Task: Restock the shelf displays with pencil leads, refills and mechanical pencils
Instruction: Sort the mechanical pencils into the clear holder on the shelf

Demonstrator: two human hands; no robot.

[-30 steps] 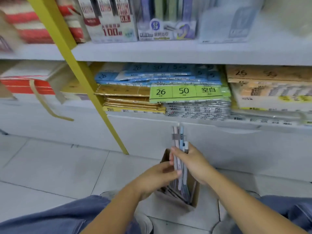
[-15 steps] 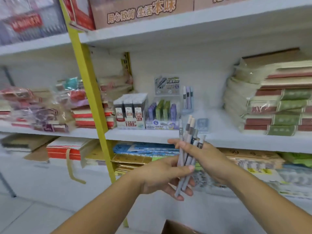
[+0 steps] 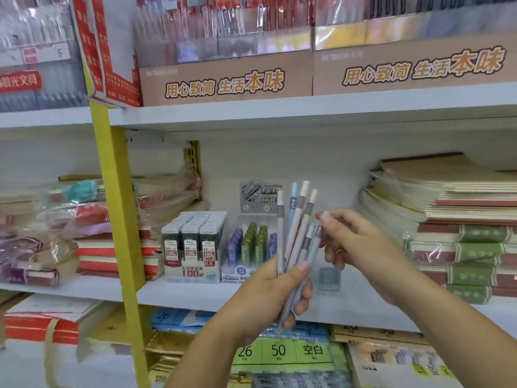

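Many wrapped packs of notebooks [image 3: 42, 242] lie in piles to the left of the yellow post [image 3: 120, 219]. Just to the right of the post, on the white shelf [image 3: 181, 295], stands a tray of black and white lead cases [image 3: 193, 245] in three rows. A bit further right of the post is a clear tray of purple and green refill tubes [image 3: 251, 247].

Further right again, in front of the shelf, the person's left hand [image 3: 265, 301] is wrapped tight around a bunch of mechanical pencils [image 3: 297, 228]. The pencils stand up like a fan, with their tops higher than the trays. They are white, blue, pink and grey. Some are tall and some are short.

Still further from the post is the right hand [image 3: 363, 247]. Its fingers are bent and reach to the short grey pencils in the bunch. I cannot tell if it is pinching one or only touching.

Under that hand a small clear holder [image 3: 330, 278] sits on the shelf. Far to the right of the post, tall piles of brown, red and green notebooks [image 3: 458, 233] fill the shelf end. Up high, right of the post, two brown boxes [image 3: 226, 79] with yellow writing sit on the next shelf.
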